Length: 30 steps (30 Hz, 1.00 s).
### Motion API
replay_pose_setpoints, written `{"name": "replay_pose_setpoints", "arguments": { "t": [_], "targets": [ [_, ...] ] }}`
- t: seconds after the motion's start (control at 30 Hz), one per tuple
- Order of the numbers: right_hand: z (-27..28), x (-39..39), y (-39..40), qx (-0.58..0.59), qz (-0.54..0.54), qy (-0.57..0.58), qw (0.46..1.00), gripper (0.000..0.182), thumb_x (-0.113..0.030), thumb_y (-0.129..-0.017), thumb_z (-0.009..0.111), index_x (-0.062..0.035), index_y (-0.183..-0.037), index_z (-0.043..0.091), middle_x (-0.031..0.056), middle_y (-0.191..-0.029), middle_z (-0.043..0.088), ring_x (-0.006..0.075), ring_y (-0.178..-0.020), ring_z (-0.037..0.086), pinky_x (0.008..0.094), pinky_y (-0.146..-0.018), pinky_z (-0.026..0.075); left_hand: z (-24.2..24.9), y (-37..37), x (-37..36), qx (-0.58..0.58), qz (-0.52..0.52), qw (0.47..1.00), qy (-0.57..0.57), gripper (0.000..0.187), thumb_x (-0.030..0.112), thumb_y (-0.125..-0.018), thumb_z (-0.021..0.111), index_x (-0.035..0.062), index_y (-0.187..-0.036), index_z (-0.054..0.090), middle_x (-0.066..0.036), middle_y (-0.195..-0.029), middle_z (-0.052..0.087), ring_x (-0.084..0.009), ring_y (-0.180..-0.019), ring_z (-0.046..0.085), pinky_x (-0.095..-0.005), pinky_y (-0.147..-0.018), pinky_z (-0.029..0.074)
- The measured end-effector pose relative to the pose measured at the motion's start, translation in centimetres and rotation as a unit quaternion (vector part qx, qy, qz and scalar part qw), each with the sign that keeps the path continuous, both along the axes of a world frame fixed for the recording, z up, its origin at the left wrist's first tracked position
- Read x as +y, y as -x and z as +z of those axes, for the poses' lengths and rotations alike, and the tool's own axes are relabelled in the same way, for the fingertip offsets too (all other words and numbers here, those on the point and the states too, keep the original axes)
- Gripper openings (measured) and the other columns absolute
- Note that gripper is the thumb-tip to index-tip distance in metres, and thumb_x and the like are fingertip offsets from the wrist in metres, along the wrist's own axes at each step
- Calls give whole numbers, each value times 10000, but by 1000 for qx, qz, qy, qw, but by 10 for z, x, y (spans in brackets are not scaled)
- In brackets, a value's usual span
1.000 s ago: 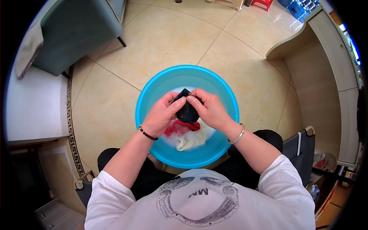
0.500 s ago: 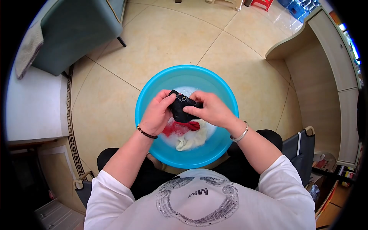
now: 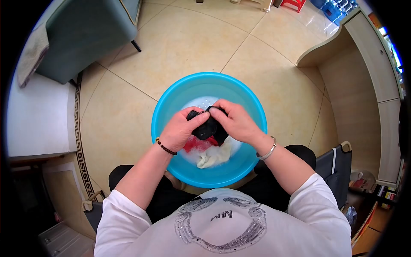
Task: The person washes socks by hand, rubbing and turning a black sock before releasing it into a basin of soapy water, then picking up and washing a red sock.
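A small black sock (image 3: pixel 207 129) is bunched between both hands, over the middle of a blue basin (image 3: pixel 252 100). My left hand (image 3: pixel 180 128) pinches its left side with thumb and fingers. At its upper right, my right hand (image 3: pixel 235 122) grips the cloth close beside the left thumb, and a loose part hangs below. Under the sock, a red cloth (image 3: pixel 195 144) and a cream-white cloth (image 3: pixel 214 157) lie in sudsy water (image 3: pixel 201 102). Suds partly cover the red one.
The basin stands on beige floor tiles (image 3: pixel 184 38) between my knees. At the upper left is a grey-green chair (image 3: pixel 87 40). A curved wooden cabinet (image 3: pixel 355 81) rises on the right. A red stool (image 3: pixel 294 4) and blue water bottles (image 3: pixel 334 10) are at the far back.
My hands have drawn closer together, bunching the sock, which was spread flatter with its printed edge showing. My right fingers have shifted to its upper edge.
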State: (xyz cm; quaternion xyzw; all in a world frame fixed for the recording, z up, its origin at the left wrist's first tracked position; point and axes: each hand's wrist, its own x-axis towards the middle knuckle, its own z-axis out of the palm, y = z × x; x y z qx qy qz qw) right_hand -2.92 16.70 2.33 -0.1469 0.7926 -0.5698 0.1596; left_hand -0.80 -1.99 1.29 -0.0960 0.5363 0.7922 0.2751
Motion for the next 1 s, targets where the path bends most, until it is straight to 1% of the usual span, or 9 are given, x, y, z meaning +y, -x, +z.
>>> {"name": "replay_pose_setpoints", "arguments": {
  "t": [0.2,0.4,0.47,0.5,0.57,0.63,0.7,0.83,1.0],
  "targets": [
    [-3,3,8,-114,-60,31,991,403,-351,-967,438,9,-888,599,52,-777,610,122,-708,542,295,-659,445,-2,-1,5,-11,73,993,-87,177,202,-894,616,58,-996,595,-15,-906,610,-99,-815,577,-253,-745,473],
    [5,12,11,-193,-6,146,970,320,-314,-954,504,-19,-926,623,-15,-818,605,57,-715,523,243,-658,451,-2,3,1,-50,85,986,-138,204,189,-907,593,65,-1067,569,-17,-957,601,-104,-848,573,-251,-792,465],
    [6,12,11,-209,-11,165,964,297,-299,-951,513,-23,-941,623,-18,-815,603,54,-713,523,234,-661,454,-7,2,3,87,111,988,70,155,156,-913,574,46,-1021,586,-52,-1014,592,-138,-920,568,-267,-788,469],
    [6,13,11,-224,-16,184,957,276,-284,-948,522,-27,-955,624,-20,-812,601,51,-712,522,225,-665,457,-8,1,3,87,110,988,70,155,156,-913,574,46,-1021,586,-52,-1014,592,-138,-920,568,-267,-788,469],
    [2,12,10,-234,-29,197,952,277,-280,-948,520,-23,-974,618,-19,-817,600,51,-715,524,222,-663,457,-11,0,4,262,164,915,258,154,154,-896,587,41,-1000,587,-63,-1007,591,-149,-937,561,-271,-779,458],
    [-3,11,9,-244,-43,210,946,279,-277,-949,519,-18,-993,613,-18,-822,600,52,-718,526,219,-662,458,2,-3,8,283,151,914,249,161,146,-860,624,39,-976,589,-64,-974,591,-157,-917,563,-275,-765,452],
    [-6,8,7,-258,-37,256,931,276,-261,-945,517,-12,-1027,600,-13,-837,599,48,-721,526,207,-654,454,15,-7,16,409,65,848,332,156,124,-838,640,47,-964,590,-54,-951,588,-157,-892,560,-278,-750,456],
    [-2,5,4,-245,-24,228,942,244,-209,-931,535,-8,-1062,584,-9,-859,601,49,-708,527,208,-636,454,-4,-3,7,250,30,930,269,113,89,-888,591,26,-977,562,-8,-930,583,-69,-844,543,-213,-757,443],
    [11,9,9,-170,35,108,979,256,-132,-879,603,-16,-1101,551,10,-864,613,74,-787,582,215,-682,479,-7,0,3,209,97,963,136,95,105,-917,557,32,-975,538,11,-850,566,-55,-785,524,-210,-712,442]
  ]
}}
